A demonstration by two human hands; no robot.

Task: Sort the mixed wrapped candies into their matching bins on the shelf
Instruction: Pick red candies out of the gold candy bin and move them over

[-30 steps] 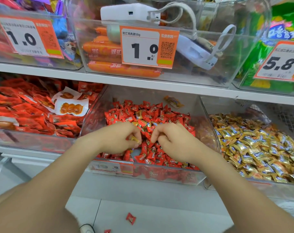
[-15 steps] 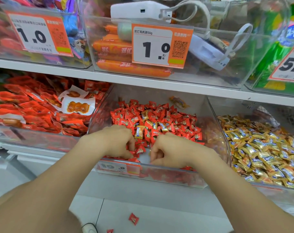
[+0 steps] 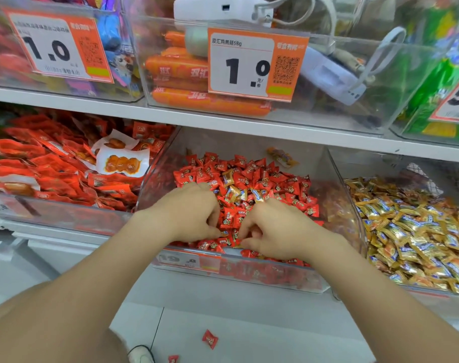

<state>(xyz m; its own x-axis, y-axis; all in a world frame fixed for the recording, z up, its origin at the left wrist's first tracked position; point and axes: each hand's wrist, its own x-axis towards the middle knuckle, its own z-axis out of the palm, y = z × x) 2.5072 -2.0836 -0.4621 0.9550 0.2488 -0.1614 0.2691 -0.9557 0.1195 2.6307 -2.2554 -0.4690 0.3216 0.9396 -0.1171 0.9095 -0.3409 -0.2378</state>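
Red wrapped candies are lying heaped in the clear middle bin on the lower shelf, each twisted at the ends and carrying a small printed mark. A few gold-wrapped candies are sitting mixed among them, just beyond the fingers. Both hands are reaching into the near part of this pile. The left hand is pressing knuckles-up into the wrappers, and the right hand is lying just beside it. Each grip is curling narrow, fingertips buried in the red pile; whether either is actually holding a candy I cannot tell.

To the right, a clear bin is holding a mass of gold candies. To the left, orange-red snack packets are filling another bin. A white shelf board is running above, carrying clear bins with orange sausages and an orange-edged price tag reading 1.0. Down on the pale tiled floor, a stray red candy is lying near a shoe.
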